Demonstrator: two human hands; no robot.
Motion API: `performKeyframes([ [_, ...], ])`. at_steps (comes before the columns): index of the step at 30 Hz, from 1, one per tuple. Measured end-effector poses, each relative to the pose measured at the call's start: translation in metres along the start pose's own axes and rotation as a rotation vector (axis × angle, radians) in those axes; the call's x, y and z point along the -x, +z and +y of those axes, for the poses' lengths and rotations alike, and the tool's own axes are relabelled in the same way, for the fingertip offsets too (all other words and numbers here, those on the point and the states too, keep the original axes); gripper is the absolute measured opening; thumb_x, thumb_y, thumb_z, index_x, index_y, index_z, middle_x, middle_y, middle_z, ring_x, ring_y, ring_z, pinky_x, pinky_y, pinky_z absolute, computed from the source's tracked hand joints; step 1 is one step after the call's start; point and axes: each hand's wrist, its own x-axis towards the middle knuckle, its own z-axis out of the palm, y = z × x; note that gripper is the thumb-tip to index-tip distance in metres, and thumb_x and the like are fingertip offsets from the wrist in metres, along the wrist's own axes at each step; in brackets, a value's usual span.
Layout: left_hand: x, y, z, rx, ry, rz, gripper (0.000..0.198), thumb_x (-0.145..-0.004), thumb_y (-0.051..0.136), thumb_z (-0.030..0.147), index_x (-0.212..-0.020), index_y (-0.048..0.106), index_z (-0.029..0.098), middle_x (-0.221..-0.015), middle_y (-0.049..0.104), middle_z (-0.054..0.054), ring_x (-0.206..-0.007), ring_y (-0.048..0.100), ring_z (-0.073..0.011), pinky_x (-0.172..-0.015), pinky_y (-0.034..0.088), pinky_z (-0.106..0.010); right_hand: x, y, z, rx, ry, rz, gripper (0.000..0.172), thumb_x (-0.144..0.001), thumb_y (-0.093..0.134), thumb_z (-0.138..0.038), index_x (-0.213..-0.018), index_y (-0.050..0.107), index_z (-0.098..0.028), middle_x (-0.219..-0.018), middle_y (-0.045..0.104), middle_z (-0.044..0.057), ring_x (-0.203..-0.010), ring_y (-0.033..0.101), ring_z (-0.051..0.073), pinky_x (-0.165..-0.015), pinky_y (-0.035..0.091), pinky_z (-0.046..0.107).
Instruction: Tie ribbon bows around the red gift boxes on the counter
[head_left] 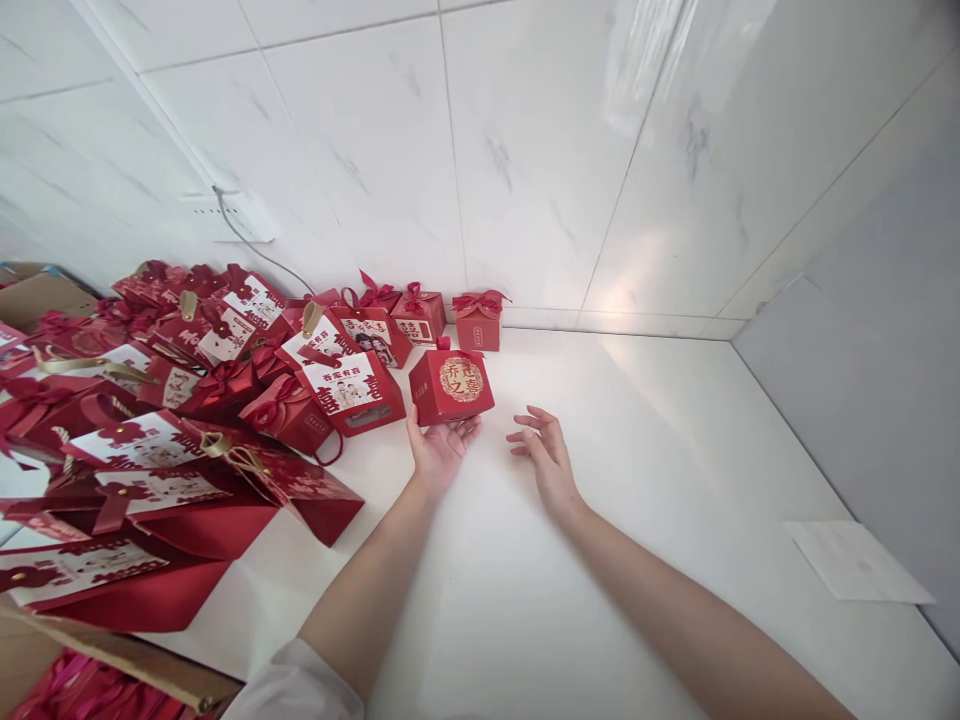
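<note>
Far L, up by the wall, part of an open carton (45, 297); lower L corner, another carton edge (146, 662) w/ red, ribboned stuff inside. Btwn them, a big jumble of red gift boxes (161, 525), some w/ white printed panels, ribbons & handles, lying at all angles. Above, a wall socket (240, 220) w/ a grey cord hanging. At the pile's R edge, a box w/ a white couple-print panel (349, 390), tilted back. Just beside it, the L hand (441, 455) cups a gold-emblem box (457, 388) from below, fingers under it, thumb at its L side. Behind, near the wall, a bow-topped box (478, 325) upright. R hand (551, 460) hangs apart from the box, fingers loosely bent, nothing in them. Far R on the white tabletop (675, 440), a flat white sheet (859, 562) nr the grey panel (862, 330).
</note>
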Motion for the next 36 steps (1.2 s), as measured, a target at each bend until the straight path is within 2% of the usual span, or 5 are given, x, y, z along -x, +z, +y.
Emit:
performKeyframes([
  [7, 0.004, 0.005, -0.001, -0.063, -0.035, -0.087, 0.071, -0.081, 0.034, 0.074, -0.112, 0.064, 0.017, -0.098, 0.07, -0.012, -0.088, 0.066, -0.0249, -0.087, 0.052, -0.041, 0.001, 0.0, 0.0, 0.022, -0.009, -0.037, 0.041, -0.089, 0.052, -0.049, -0.123, 0.042, -0.027, -0.117, 0.056, 0.008, -0.082, 0.063, 0.019, -0.074, 0.052, 0.037],
  [11, 0.008, 0.01, -0.003, -0.108, 0.019, -0.134, 0.061, -0.086, 0.039, 0.065, -0.128, 0.054, 0.023, -0.122, 0.065, -0.01, -0.106, 0.063, -0.0276, -0.089, 0.051, -0.044, 0.002, -0.001, -0.003, 0.026, -0.015, -0.061, 0.044, -0.092, 0.048, -0.052, -0.129, 0.041, -0.029, -0.131, 0.052, 0.01, -0.106, 0.061, 0.023, -0.085, 0.052, 0.041],
  [16, 0.01, 0.01, -0.013, -0.285, 0.172, -0.175, 0.051, -0.086, 0.053, 0.053, -0.127, 0.052, 0.023, -0.131, 0.06, -0.01, -0.121, 0.056, -0.0291, -0.095, 0.049, -0.044, 0.003, -0.001, -0.011, -0.013, -0.068, -0.19, 0.063, -0.09, 0.05, -0.055, -0.145, 0.028, -0.033, -0.155, 0.031, 0.006, -0.138, 0.037, 0.024, -0.11, 0.038, 0.047],
  [29, 0.009, 0.005, -0.019, -0.391, 0.21, -0.221, 0.049, -0.086, 0.058, 0.051, -0.124, 0.058, 0.02, -0.128, 0.063, -0.011, -0.122, 0.056, -0.0305, -0.101, 0.046, -0.044, 0.002, -0.002, -0.004, -0.037, -0.045, -0.104, 0.066, -0.09, 0.054, -0.051, -0.146, 0.025, -0.032, -0.153, 0.032, 0.009, -0.137, 0.038, 0.026, -0.109, 0.04, 0.048],
  [36, -0.001, 0.002, -0.02, -0.366, 0.213, -0.041, 0.045, -0.087, 0.06, 0.047, -0.126, 0.056, 0.024, -0.134, 0.059, -0.007, -0.124, 0.054, -0.0273, -0.103, 0.045, -0.044, 0.01, 0.0, -0.01, 0.16, -0.367, -0.101, 0.068, -0.09, 0.056, -0.039, -0.148, 0.023, -0.031, -0.157, 0.022, 0.007, -0.143, 0.027, 0.028, -0.112, 0.036, 0.051],
])
